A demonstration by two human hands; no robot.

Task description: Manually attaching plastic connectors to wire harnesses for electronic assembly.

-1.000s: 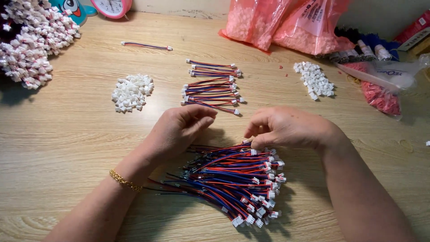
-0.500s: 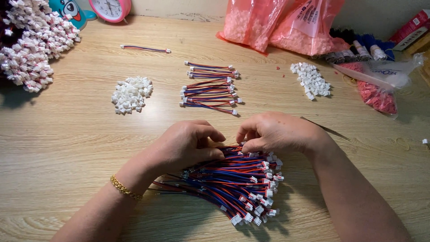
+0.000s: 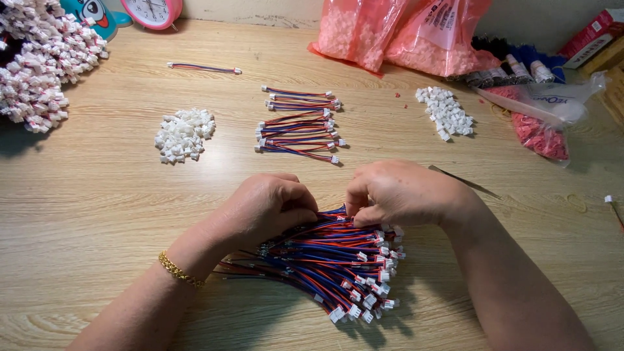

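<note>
A heap of short red, blue and black wire leads (image 3: pixel 325 266) with white plug ends lies on the wooden table (image 3: pixel 97 214) near the front edge. My left hand (image 3: pixel 266 208) rests on the heap's left top, fingers curled onto the wires. My right hand (image 3: pixel 396 195) sits at the heap's upper right, thumb and fingers pinched on wires there. The fingertips of both hands nearly meet over the heap. What is between the fingers is hidden.
Behind the hands lie several finished leads in a row (image 3: pixel 299 123), one single lead (image 3: pixel 205 67), two piles of white connectors (image 3: pixel 184 134) (image 3: pixel 445 112), pink bags (image 3: pixel 403 32), a big heap of plugs (image 3: pixel 39 58), tweezers (image 3: pixel 465 182) and a pink clock (image 3: pixel 155 10).
Both hands have slid a little toward me and lower onto the heap, and the left hand has closed in toward the right.
</note>
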